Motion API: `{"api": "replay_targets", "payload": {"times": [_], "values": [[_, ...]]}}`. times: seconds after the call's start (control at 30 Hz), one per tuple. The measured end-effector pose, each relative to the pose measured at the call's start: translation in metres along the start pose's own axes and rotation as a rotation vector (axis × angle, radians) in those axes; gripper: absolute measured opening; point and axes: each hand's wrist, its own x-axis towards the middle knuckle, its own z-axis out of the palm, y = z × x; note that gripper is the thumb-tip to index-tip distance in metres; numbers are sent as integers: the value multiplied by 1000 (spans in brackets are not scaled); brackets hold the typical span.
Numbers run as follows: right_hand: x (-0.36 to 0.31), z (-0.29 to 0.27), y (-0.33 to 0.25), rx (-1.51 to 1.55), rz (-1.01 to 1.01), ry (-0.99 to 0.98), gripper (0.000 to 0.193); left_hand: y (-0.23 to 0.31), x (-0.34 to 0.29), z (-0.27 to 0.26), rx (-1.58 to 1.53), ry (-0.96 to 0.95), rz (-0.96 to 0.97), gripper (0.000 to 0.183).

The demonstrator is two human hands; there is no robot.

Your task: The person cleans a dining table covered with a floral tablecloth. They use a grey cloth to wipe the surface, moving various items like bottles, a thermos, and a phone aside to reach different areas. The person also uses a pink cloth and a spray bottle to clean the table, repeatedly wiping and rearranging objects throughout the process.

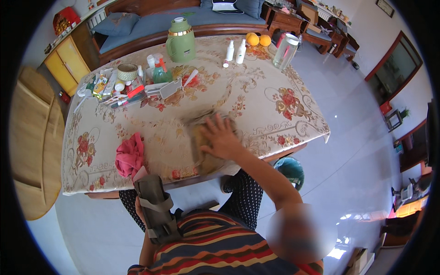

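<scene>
My left hand (139,212), mostly hidden, is wrapped round the side of a dark olive rolled pouch with straps (156,208), held upright over my lap at the table's near edge. My right hand (222,138) lies flat with fingers spread on a brownish-grey, cloth-like thing (208,158) near the front of the table. That thing is smeared by motion, and its exact kind cannot be made out. Left of it, a crumpled pink cloth (130,156) rests on the flowered tablecloth (158,123), apart from my right hand.
A green thermos jug (181,43), two white bottles (235,52), two oranges (258,40) and a clear jar (285,52) stand toward the back. Small items and a spray bottle (161,73) crowd the left. A bin (289,172) stands on the floor by the table's right front.
</scene>
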Motion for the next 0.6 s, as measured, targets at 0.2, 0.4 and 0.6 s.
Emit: {"api": "replay_targets", "payload": {"times": [0.2,0.4,0.6], "values": [[61,28,9,141,-79,105,48,-10,49,28,11,-116,-18,54],[106,47,106,80,121,175,43,-22,101,28,197,-86,81,56],[109,41,221,33,344,170,42,-33,118,18,181,65,78,56]]}}
